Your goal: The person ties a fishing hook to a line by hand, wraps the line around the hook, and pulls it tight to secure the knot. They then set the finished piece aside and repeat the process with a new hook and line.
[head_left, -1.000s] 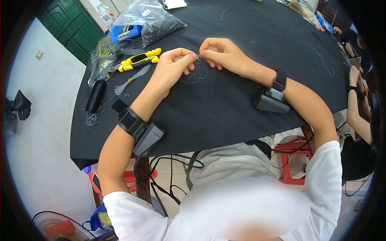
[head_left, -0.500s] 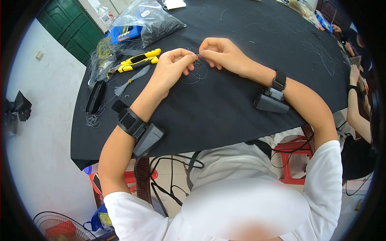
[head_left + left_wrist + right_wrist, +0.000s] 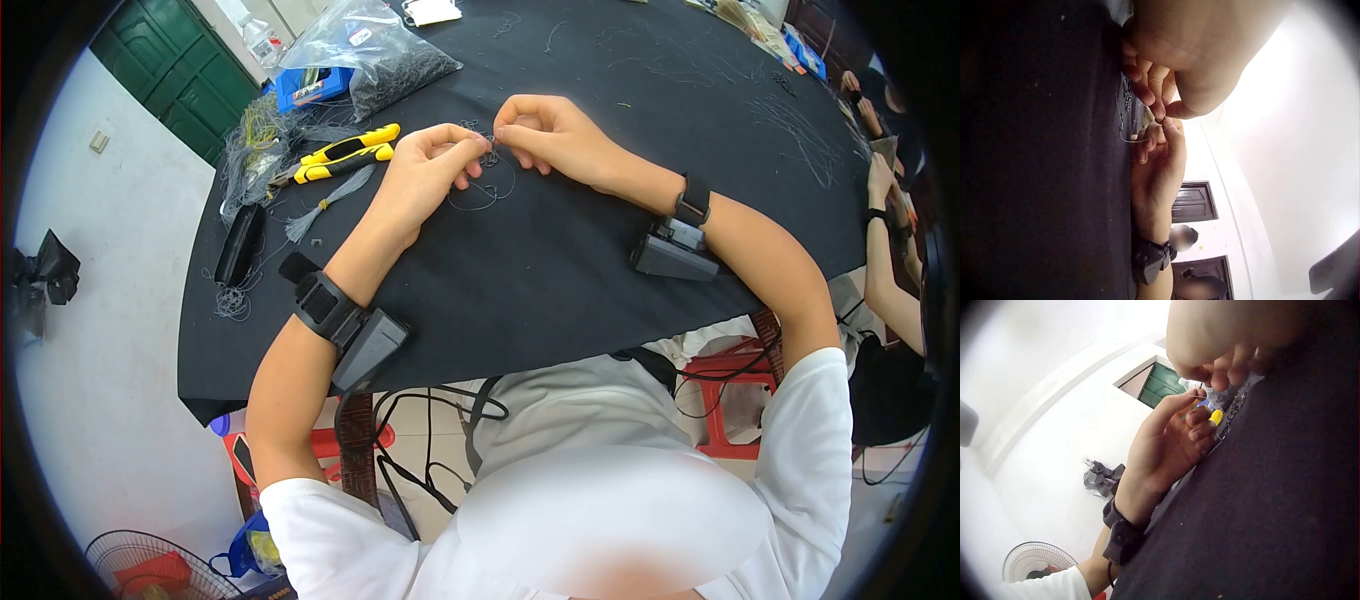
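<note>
In the head view the left hand [image 3: 433, 170] and the right hand [image 3: 555, 138] meet fingertip to fingertip above the black cloth. Thumb and forefinger of each hand pinch a thin line [image 3: 490, 205], which hangs in a loop below them. A small dark piece shows between the fingertips in the left wrist view, too small to identify. Under the fingers lies a small tangle of dark pieces [image 3: 1127, 94]. In the right wrist view a fine thread [image 3: 1192, 395] crosses the left hand's [image 3: 1169, 440] thumb and forefinger tips.
Yellow-black pliers [image 3: 345, 152], a tied grey bundle [image 3: 325, 204], a black case [image 3: 240, 245] and tangled line lie left of the hands. Behind them are a blue box [image 3: 312, 88] and a clear bag of dark pieces [image 3: 400, 75]. Loose strands [image 3: 800, 135] lie right; another person sits beyond.
Both hands stay nearly where they were, fingertips still together. The other person's arms at the far right have shifted slightly.
</note>
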